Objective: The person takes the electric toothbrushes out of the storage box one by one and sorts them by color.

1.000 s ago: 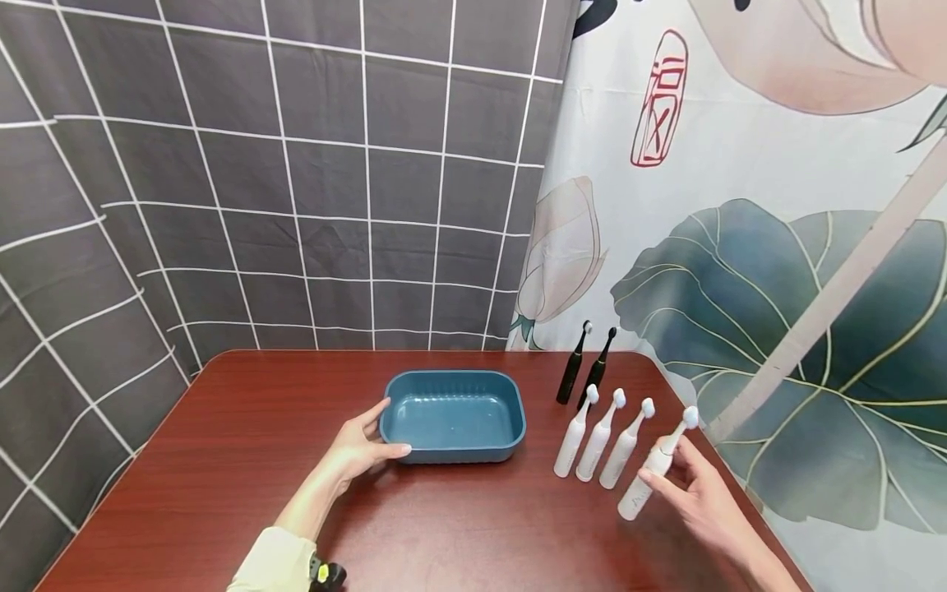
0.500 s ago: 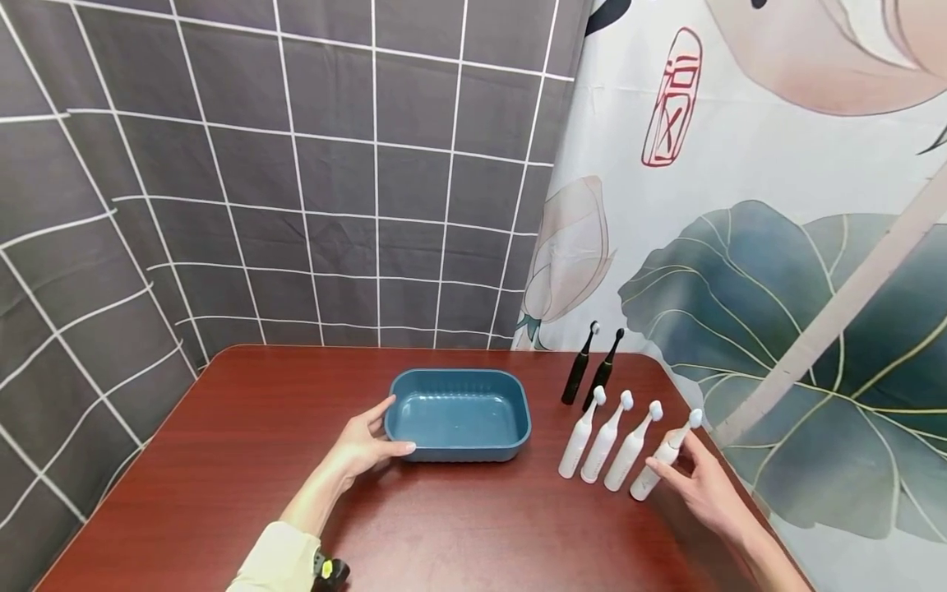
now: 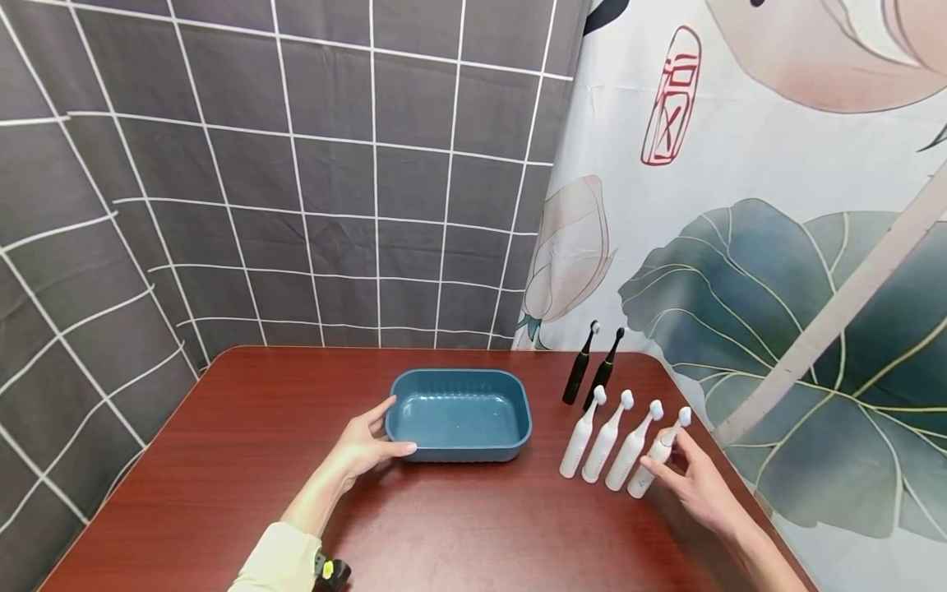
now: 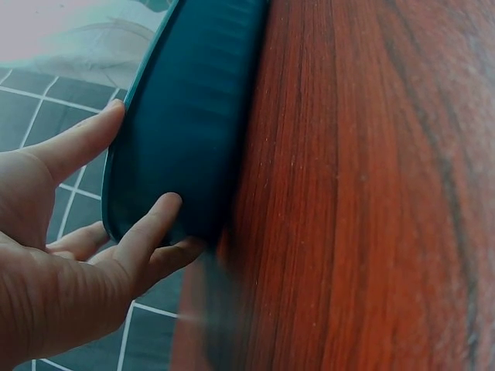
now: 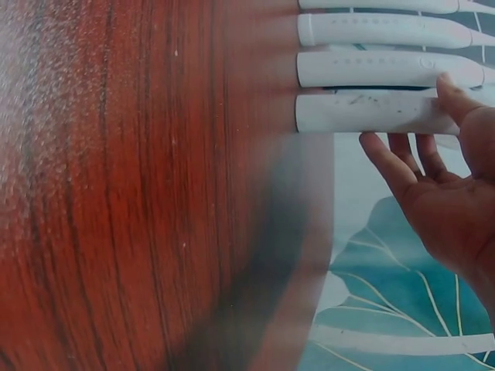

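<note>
Upright at the right end of a row, a white electric toothbrush (image 3: pixel 653 465) is held by my right hand (image 3: pixel 699 485), thumb on one side and fingers on the other. In the right wrist view, its handle (image 5: pixel 363 113) lies close alongside the neighbouring handle (image 5: pixel 363 69), its base at the tabletop. Three other white electric toothbrushes (image 3: pixel 604 449) stand just left of it. My left hand (image 3: pixel 362 448) holds the left end of a blue rectangular basin (image 3: pixel 468 454). In the left wrist view, thumb and fingers reach around the basin's corner (image 4: pixel 182 116).
Behind the white row stand two black electric toothbrushes (image 3: pixel 577 376), one with a white head. The reddish-brown wooden table (image 3: pixel 244 444) ends near my right hand. A grey checked cloth (image 3: pixel 333 181) and a lotus-print cloth (image 3: pixel 592 148) hang behind.
My right hand has brought the white toothbrush from nearer the front right back and left, up against the row. The left hand stays on the basin; the head view has shifted slightly.
</note>
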### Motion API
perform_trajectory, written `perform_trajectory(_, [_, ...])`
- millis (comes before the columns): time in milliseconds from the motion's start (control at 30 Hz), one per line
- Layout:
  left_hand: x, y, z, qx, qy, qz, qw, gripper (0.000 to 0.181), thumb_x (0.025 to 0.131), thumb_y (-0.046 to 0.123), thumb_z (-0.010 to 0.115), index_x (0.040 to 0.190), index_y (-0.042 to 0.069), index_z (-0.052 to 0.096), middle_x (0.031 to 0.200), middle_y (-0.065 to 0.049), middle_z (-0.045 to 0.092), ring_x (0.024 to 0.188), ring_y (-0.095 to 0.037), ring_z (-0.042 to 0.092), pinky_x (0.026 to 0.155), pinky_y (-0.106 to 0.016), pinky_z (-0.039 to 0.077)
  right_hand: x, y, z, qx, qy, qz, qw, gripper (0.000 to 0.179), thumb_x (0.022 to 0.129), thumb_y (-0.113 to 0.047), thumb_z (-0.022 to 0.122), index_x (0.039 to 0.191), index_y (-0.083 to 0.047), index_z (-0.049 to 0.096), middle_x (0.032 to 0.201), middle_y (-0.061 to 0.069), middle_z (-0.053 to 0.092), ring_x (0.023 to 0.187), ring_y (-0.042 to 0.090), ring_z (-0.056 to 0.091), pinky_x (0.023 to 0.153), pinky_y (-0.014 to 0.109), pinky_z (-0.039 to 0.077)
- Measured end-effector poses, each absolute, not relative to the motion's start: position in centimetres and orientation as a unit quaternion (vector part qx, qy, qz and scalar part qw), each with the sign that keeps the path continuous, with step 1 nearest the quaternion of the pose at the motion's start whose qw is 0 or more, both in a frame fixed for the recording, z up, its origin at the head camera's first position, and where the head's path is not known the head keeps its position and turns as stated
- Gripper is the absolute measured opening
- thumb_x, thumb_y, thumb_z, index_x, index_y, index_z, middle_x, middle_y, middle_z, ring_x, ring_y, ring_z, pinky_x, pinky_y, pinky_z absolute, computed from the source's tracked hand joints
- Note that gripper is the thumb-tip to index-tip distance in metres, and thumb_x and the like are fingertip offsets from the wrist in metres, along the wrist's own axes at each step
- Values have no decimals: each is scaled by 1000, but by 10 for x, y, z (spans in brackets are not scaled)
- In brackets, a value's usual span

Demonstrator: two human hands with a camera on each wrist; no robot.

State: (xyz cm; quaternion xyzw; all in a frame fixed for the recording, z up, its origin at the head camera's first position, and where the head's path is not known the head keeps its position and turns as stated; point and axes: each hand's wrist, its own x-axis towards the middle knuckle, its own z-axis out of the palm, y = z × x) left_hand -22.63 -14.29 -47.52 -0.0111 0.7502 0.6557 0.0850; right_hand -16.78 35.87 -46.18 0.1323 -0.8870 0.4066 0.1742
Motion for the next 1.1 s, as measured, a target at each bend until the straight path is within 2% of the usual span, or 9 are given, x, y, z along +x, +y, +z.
perform_trajectory(300, [-226, -141, -475, -9, 751, 655, 87, 100, 72, 8, 92, 156, 11, 37, 147, -30, 44, 110, -33, 65, 85, -43, 57, -162, 361, -462, 130, -880, 421, 176, 35, 87, 5, 74, 115, -1, 53, 96, 7, 60, 88, 3, 57, 73, 13, 49])
perform_trajectory(433, [-226, -140, -475, -13, 747, 658, 93, 101, 72, 9, 92, 156, 13, 37, 148, -29, 43, 112, -33, 64, 85, -43, 57, -153, 364, -457, 99, -879, 426, 188, 37, 87, 6, 74, 118, 3, 54, 95, 8, 60, 85, 4, 57, 74, 11, 48])
perform_trajectory(567, [-227, -141, -475, -14, 750, 655, 90, 100, 72, 8, 91, 156, 13, 38, 148, -29, 44, 115, -36, 62, 86, -44, 57, -137, 365, -447, 59, -889, 411, 193, 24, 89, -3, 75, 107, -1, 59, 89, 2, 60, 81, 5, 56, 73, 11, 46])
perform_trajectory(633, [-228, -143, -475, -12, 751, 654, 89, 100, 72, 8, 91, 156, 12, 38, 148, -29, 44, 117, -37, 61, 87, -44, 56, -128, 362, -441, 57, -888, 420, 177, 15, 91, -6, 75, 99, -4, 62, 85, 0, 61, 79, 7, 57, 69, 14, 47])
perform_trajectory(767, [-230, -145, -475, -10, 753, 653, 88, 101, 73, 9, 91, 157, 12, 36, 148, -29, 43, 122, -40, 57, 88, -46, 55, -117, 345, -435, 141, -862, 469, 126, 10, 92, 1, 71, 94, -8, 65, 85, 1, 65, 78, 11, 62, 67, 21, 51])
perform_trajectory(900, [-231, -146, -475, -14, 753, 652, 88, 101, 73, 9, 91, 157, 12, 36, 150, -27, 42, 123, -40, 57, 88, -46, 55, -122, 312, -436, 278, -816, 502, 72, 23, 89, 9, 69, 105, -7, 70, 99, 5, 68, 91, 13, 65, 76, 23, 55])
perform_trajectory(1000, [-230, -147, -476, -14, 754, 651, 90, 101, 73, 10, 91, 157, 13, 36, 153, -25, 40, 121, -38, 58, 87, -45, 56, -130, 283, -436, 317, -806, 498, 44, 32, 89, 4, 71, 118, -10, 70, 111, 3, 70, 100, 14, 64, 86, 23, 52])
perform_trajectory(1100, [-230, -147, -477, -14, 755, 650, 90, 101, 72, 11, 92, 157, 13, 36, 155, -23, 38, 121, -37, 59, 86, -44, 57, -142, 255, -433, 311, -827, 467, 30, 39, 90, -10, 76, 127, -16, 67, 122, 1, 68, 108, 14, 62, 92, 26, 50])
